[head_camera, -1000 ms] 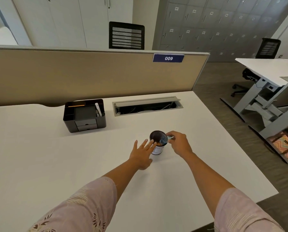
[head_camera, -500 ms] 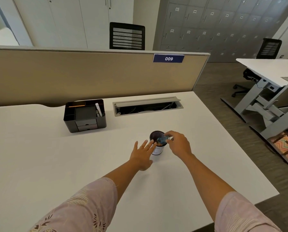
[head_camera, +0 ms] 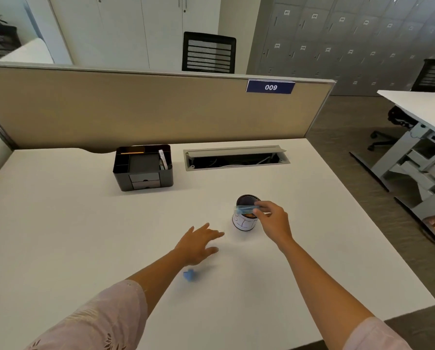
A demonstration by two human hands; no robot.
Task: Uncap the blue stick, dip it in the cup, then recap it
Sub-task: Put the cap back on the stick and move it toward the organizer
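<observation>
Office space with pale cabinets, grey lockers [head_camera: 337, 34] and dark mesh chairs fills the background behind a tan partition [head_camera: 148, 107] bearing a blue plate marked 009 [head_camera: 270, 87]. Below it spreads a wide white desk [head_camera: 59, 223], the largest thing close to the person. Two forearms in pale pink patterned sleeves reach out over it from the bottom edge.

Far beyond the hands, against the partition, a cable tray [head_camera: 236, 157] is sunk into the desk with its flap raised, and to its left sits a black desk organiser [head_camera: 143, 168] with small drawers.

The right hand [head_camera: 274, 223] pinches the blue stick [head_camera: 245, 208] between thumb and fingertips. The stick is blurred; it lies roughly level, pointing left from the grip, across the open mouth of the cup [head_camera: 245, 213]. Whether its tip touches the cup or the liquid cannot be told. The cup stands upright just left of the right hand, white-sided with dark markings and a dark interior.

The left hand [head_camera: 198, 243] is spread open and holds nothing, fingers splayed low over the desk, left of and nearer the person than the gripped stick, apart from the cup.

A small blue cap [head_camera: 188, 275] lies on the desk beside the left wrist, well apart from the stick.
</observation>
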